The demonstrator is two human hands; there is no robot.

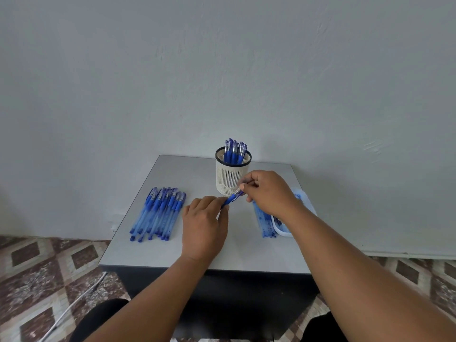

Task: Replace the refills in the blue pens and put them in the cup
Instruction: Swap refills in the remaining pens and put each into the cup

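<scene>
A blue pen (232,198) is held between both hands over the middle of the grey table (172,253). My left hand (204,227) grips its lower end, most of which is hidden in the fingers. My right hand (267,193) pinches its upper, capped end. Just behind stands a white slotted cup (232,175) with a black rim, holding several blue pens (234,150) upright. A row of several blue pens (159,213) lies flat at the table's left.
A white tray (283,232) sits at the table's right, partly hidden by my right forearm, with several thin refills (265,224) lying beside it. A white cable (74,304) runs over the patterned floor at lower left. A plain wall stands behind the table.
</scene>
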